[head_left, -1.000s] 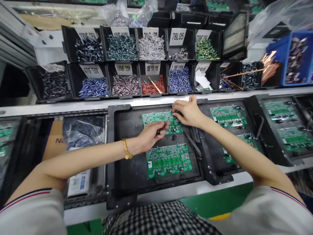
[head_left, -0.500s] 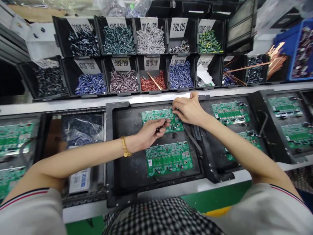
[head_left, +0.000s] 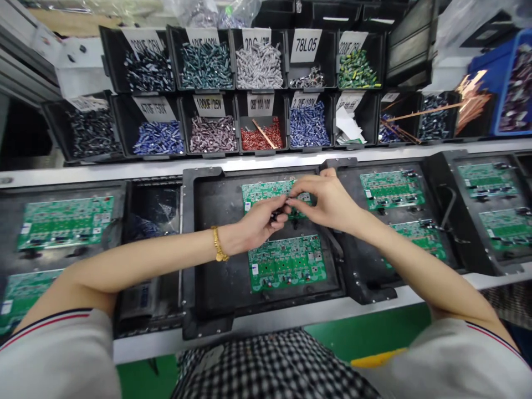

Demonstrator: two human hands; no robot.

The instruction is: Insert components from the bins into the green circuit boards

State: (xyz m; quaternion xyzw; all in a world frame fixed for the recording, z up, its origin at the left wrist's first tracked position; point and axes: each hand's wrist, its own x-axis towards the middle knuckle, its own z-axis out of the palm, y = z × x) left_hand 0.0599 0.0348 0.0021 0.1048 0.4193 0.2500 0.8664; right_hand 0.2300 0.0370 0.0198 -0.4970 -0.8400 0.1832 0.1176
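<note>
My left hand (head_left: 264, 221), palm turned up above the upper green circuit board (head_left: 261, 190), is closed around a few small dark electronic components (head_left: 276, 214). Against its fingertips, my right hand (head_left: 322, 199) pinches thumb and forefinger at the end of one of these pieces; the fingers partly hide it. Below the hands lies a second circuit board (head_left: 286, 266), with small parts along its lower edge. Both boards rest in a black tray fixture (head_left: 220, 216). The hands cover part of the upper board.
Labelled black bins (head_left: 214, 136) of loose components stand in two rows behind the metal rail (head_left: 166, 170). More board-filled trays sit on either side, including a left tray (head_left: 118, 208) and a right tray (head_left: 436, 194). A blue crate (head_left: 484, 83) is at far right.
My right hand has left the upper board's right end and come to my left hand's fingertips. The left tray has shifted right, covering more of the plastic bag and box beside it.
</note>
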